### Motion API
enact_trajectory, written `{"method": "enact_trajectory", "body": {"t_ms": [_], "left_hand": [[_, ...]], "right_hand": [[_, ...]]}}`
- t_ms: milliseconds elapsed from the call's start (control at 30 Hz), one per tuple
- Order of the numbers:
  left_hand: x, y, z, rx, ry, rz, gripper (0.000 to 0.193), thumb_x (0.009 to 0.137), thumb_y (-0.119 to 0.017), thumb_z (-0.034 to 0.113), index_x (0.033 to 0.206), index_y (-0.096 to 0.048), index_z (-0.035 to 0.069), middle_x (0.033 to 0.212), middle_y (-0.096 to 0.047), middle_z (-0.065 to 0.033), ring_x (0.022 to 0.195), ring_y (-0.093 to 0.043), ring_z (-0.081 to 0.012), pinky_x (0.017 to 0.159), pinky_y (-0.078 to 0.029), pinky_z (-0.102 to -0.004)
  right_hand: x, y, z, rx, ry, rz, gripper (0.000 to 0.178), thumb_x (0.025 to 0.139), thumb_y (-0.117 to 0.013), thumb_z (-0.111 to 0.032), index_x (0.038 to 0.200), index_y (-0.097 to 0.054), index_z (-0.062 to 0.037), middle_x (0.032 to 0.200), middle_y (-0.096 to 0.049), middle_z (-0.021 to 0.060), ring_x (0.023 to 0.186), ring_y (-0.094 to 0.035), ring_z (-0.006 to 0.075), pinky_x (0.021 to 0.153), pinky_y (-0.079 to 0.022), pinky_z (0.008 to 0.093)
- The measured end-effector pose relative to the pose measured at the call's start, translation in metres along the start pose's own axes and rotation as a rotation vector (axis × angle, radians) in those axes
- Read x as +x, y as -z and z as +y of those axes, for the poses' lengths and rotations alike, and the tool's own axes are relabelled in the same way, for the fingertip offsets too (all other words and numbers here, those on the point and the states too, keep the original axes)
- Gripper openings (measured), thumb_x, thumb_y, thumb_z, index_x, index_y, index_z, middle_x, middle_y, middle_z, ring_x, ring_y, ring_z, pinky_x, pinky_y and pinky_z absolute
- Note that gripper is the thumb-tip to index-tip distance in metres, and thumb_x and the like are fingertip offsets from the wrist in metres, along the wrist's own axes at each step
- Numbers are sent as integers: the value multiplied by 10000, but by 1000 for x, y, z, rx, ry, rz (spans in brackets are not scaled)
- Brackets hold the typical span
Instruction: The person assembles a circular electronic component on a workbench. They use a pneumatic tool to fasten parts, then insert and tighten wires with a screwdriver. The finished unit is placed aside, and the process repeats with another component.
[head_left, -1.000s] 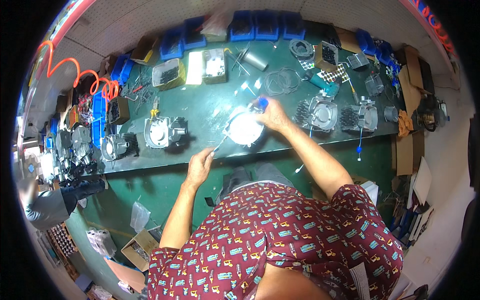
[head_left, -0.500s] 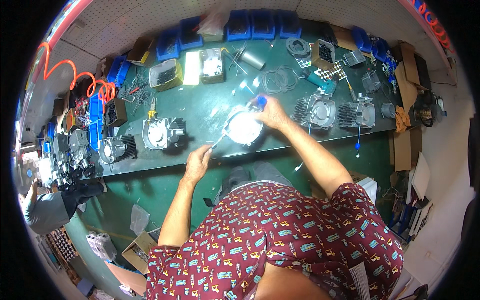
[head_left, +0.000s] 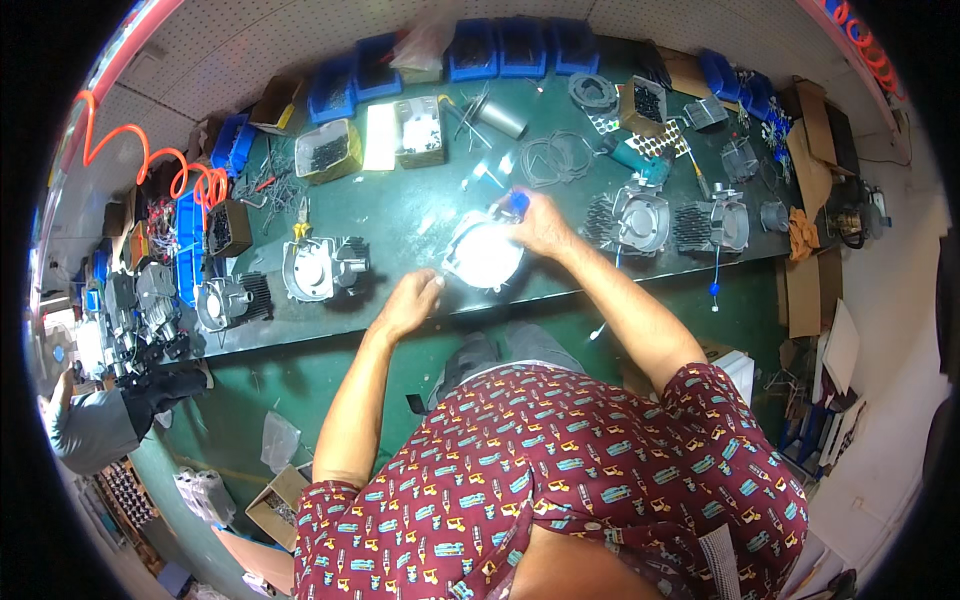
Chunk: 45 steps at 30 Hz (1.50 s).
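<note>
A round metal motor housing (head_left: 482, 258), washed out by glare, lies near the table's front edge between my hands. My right hand (head_left: 543, 228) is at its far right rim, fingers closed on a small blue piece (head_left: 519, 203) whose kind I cannot make out. At the near left rim, my left hand (head_left: 410, 303) has its fingers pinched together; whatever they hold is hidden. To the left sits another open housing (head_left: 311, 270) with pliers (head_left: 302, 222) behind it. Right of my right hand stands a finned housing (head_left: 640, 222) with a lead hanging over the edge.
Blue bins (head_left: 472, 50) line the back of the green table (head_left: 400, 215). Nearer stand parts boxes (head_left: 328, 150), a metal cylinder (head_left: 500, 117), coiled cable (head_left: 555, 160) and a teal power tool (head_left: 640, 160). An orange coiled hose (head_left: 150, 150) hangs at left, where another person (head_left: 95, 425) works.
My left hand has moved right and slightly away from me, up to the housing's rim. The thin rod-like piece seen in it before no longer shows. My right hand stays put.
</note>
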<state>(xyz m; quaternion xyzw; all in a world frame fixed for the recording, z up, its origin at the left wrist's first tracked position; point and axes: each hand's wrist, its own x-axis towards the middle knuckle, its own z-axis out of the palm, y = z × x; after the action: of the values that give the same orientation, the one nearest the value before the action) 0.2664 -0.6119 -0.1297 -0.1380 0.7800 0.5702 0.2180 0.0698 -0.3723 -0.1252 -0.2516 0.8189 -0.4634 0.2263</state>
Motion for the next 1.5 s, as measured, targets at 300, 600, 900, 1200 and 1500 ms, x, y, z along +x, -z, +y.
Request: {"method": "enact_trajectory", "body": {"t_ms": [300, 600, 900, 1200, 1500], "left_hand": [[13, -7, 2, -849, 287, -104, 140, 1026, -601, 178, 959, -648, 65, 697, -554, 31, 605, -497, -62, 544, -417, -212], [13, -26, -6, 268, -328, 462, 145, 901, -705, 108, 873, -600, 12, 733, -556, -65, 665, -557, -208, 620, -451, -370], [1, -33, 7, -783, 197, 268, 131, 994, -653, 185, 959, -657, 59, 815, -619, 6, 729, -599, -93, 677, -561, -267], [15, -22, -3, -167, -129, 324, 122, 919, -712, 98, 886, -626, 16, 764, -587, -39, 680, -570, -154, 618, -478, -315], [6, -33, 1, -852, 231, 232, 113, 1014, -607, 149, 983, -645, 47, 824, -618, -13, 690, -595, -98, 658, -610, -282]], "right_hand": [[-1, 3, -4, -26, -3, 4, 478, 702, -809, -279, 1090, -678, -34, 1029, -741, 183, 975, -715, 358, 854, -560, 424], [1, -3, 3, 54, -21, 13, 471, 702, -803, -239, 1088, -664, -7, 1008, -744, 181, 964, -725, 339, 845, -561, 412], [2, -1, -4, 18, -8, 19, 457, 694, -794, -234, 1074, -673, -12, 991, -742, 191, 949, -729, 333, 835, -560, 406], [0, 0, -5, 27, -5, 18, 452, 697, -789, -244, 1069, -675, -15, 978, -739, 189, 942, -726, 332, 834, -559, 407], [2, -6, 3, 50, 5, 27, 450, 691, -797, -247, 1061, -682, -16, 974, -739, 192, 940, -725, 341, 826, -561, 412]]}}
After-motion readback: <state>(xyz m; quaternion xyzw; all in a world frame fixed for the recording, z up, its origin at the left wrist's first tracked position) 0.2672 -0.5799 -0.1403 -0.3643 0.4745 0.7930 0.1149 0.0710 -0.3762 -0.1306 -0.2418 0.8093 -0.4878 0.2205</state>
